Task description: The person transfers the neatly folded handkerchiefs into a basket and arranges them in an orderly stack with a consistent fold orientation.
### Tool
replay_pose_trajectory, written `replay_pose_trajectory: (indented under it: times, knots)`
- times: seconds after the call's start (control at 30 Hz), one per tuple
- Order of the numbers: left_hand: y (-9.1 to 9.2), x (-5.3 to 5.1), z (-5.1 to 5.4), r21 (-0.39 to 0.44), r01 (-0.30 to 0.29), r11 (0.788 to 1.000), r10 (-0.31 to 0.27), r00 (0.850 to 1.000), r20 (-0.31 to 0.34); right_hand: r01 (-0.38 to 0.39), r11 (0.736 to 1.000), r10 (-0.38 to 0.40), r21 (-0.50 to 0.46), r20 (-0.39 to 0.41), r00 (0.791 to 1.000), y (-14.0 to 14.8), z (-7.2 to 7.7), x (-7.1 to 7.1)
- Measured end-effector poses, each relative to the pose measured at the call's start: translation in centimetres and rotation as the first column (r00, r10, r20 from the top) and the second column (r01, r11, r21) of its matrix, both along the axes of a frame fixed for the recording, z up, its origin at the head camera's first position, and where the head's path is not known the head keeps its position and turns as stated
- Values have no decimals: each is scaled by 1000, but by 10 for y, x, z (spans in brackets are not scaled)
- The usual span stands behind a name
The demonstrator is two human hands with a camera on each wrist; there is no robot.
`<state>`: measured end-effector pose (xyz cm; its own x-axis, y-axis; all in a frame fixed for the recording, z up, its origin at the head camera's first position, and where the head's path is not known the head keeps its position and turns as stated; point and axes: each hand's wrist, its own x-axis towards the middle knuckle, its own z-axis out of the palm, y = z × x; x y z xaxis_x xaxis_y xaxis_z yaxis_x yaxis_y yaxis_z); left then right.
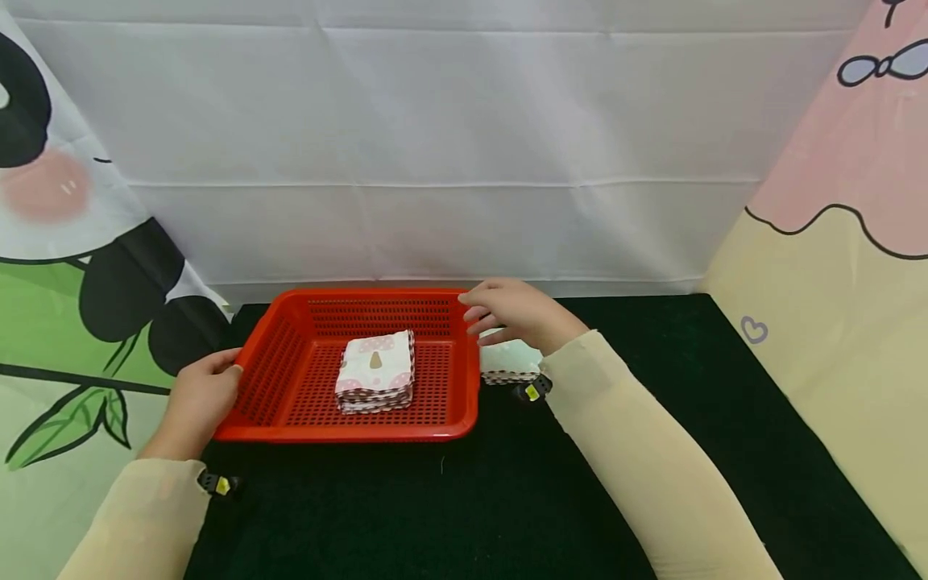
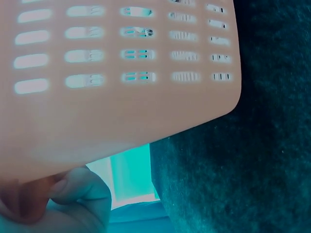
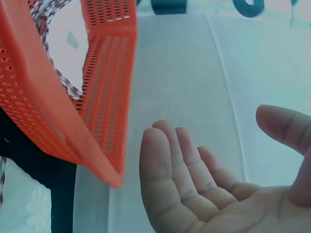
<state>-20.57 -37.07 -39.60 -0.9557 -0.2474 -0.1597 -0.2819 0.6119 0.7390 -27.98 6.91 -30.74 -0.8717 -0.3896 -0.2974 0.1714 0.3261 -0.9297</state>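
Observation:
A red plastic basket (image 1: 348, 433) with slotted walls sits on the dark table. Inside it lies a stack of square cloths (image 1: 375, 366), white with pink patches and checked edges. My left hand (image 1: 206, 395) grips the basket's left rim, its thumb over the edge; the left wrist view shows those fingers (image 2: 77, 194) bent at the rim. My right hand (image 1: 518, 310) is by the basket's back right corner, fingers extended and apart from the rim in the right wrist view (image 3: 214, 189). Beneath it, partly hidden, is a pale green cloth stack (image 1: 510, 360) with checked edging.
Dark green cloth covers the table (image 1: 406, 515). A white curtain (image 1: 449, 161) hangs behind it. Printed fabric with a panda (image 1: 43, 185) flanks the left side, and a pink and cream panel (image 1: 834, 306) the right.

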Motion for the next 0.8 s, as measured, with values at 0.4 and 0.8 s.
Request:
replay_pose_trajectory:
  times: [0.4,0.8]
  knots:
    - [-2,2,0,26,-22,999,22,999,32,79,976,-75,-201,27,997,40,-29,2]
    - [1,-1,-4,39,-14,999,13,1000,25,172,914,-194,-366,-22,981,71,-69,3]
